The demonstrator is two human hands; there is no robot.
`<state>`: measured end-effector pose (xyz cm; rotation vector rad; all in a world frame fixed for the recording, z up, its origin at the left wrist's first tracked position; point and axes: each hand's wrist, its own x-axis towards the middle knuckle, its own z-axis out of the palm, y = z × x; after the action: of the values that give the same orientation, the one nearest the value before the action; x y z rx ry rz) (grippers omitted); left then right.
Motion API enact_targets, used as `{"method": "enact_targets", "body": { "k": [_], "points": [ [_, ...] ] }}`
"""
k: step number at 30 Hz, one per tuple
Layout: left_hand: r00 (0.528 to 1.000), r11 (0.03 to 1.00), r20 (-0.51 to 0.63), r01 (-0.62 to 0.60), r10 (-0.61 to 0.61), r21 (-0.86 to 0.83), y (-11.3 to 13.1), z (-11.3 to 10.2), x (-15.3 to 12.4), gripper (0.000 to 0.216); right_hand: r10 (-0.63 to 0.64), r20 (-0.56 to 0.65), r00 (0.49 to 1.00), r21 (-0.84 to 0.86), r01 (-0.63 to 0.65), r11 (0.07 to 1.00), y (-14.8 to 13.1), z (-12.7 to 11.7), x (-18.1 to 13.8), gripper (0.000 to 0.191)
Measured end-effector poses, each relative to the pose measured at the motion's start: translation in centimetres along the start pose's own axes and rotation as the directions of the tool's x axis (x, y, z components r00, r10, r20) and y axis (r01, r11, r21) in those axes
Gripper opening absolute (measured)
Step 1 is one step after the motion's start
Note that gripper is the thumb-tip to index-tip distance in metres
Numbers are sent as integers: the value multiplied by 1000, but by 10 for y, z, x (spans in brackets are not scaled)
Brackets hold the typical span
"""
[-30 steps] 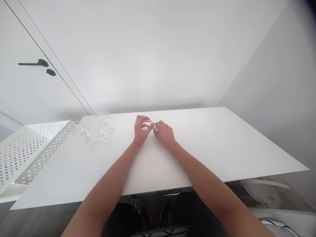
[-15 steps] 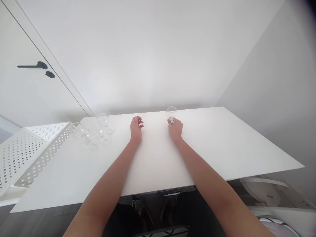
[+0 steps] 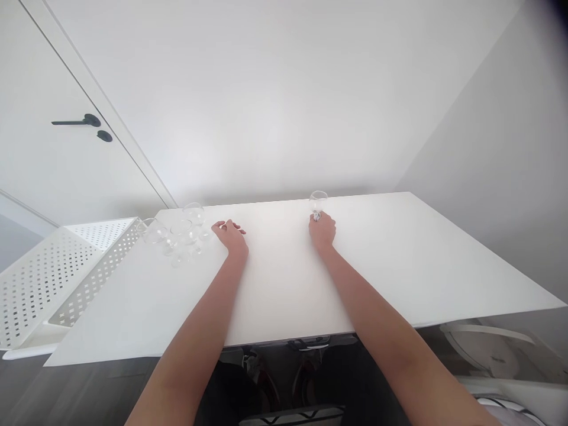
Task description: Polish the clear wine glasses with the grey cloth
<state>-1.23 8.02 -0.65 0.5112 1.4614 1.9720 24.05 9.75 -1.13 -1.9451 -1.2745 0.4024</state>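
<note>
The right hand (image 3: pixel 323 229) had its grip closed around the lower part of a clear glass (image 3: pixel 318 202), whose round bowl rose above the fingers near the back edge of the white table (image 3: pixel 284 284). A small grey-and-white scrap (image 3: pixel 316 216) showed between the glass and the fingers; what it was could not be made out. The left hand (image 3: pixel 231 235) was over the table, its grip loose and half open, fingers slightly bent, with nothing visible in it. Just beyond it to the left, several more glasses (image 3: pixel 181 228) stood close together, their outlines overlapping too much to count. Next to the table's left end was a white basket (image 3: pixel 39 272) with patterned holes, and behind that a door with a black handle (image 3: pixel 73 122).
</note>
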Motion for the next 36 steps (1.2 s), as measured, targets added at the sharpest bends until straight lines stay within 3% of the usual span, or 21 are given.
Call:
{"method": "enact_targets", "body": {
  "k": [8,15,20,24,32,36],
  "points": [
    [994,998,-93,-53,57,39,15,-19,-4,40,-3,17,1000,-19,3,1000,0,3,1,17],
    [982,999,-182,43,-38,21,21,-27,6,57,-22,35,999,-32,23,999,1,4,1,17],
    [991,1000,-131,1,0,2,20,-29,12,83,-16,36,999,-18,17,1000,1,5,1,17],
    [999,998,-42,-30,28,-51,18,-29,19,84,-8,18,1000,-12,8,1000,2,5,2,16],
    [994,977,110,0,24,-213,16,-21,19,46,67,-36,997,-17,-67,998,9,-5,10,13],
    [970,972,243,27,32,-236,13,-15,13,42,89,-50,995,-33,-91,995,12,-7,15,10]
  ]
}}
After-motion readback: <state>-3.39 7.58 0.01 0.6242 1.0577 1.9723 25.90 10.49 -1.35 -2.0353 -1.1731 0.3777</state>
